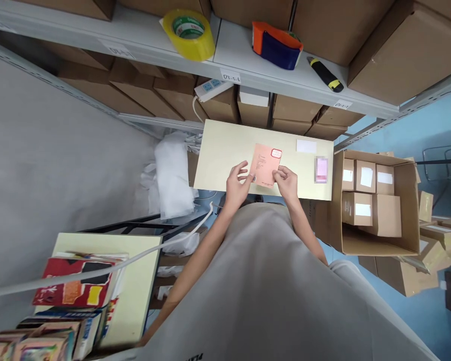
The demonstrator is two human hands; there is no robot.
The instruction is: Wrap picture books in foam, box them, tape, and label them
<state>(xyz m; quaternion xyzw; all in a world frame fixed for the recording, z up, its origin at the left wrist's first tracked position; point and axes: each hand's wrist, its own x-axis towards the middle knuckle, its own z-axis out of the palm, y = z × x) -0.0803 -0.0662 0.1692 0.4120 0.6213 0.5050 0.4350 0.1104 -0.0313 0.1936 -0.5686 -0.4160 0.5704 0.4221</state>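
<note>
A pink booklet with small dark print and a red-framed white label is at the middle of the pale yellow table, near its front edge. My right hand pinches its lower right edge, thumb in front and the other fingers curled. On the other side, my left hand has its fingers spread apart, the thumb touching the booklet's lower left edge. Farther right on the table lie a white slip and a small pink-and-white rectangle, blurred out.
A shelf above holds yellow tape, an orange-and-blue tape dispenser and a utility knife. An open carton with several small boxes stands right. Stacked books lie lower left; a white cable crosses there. White plastic bags hang left.
</note>
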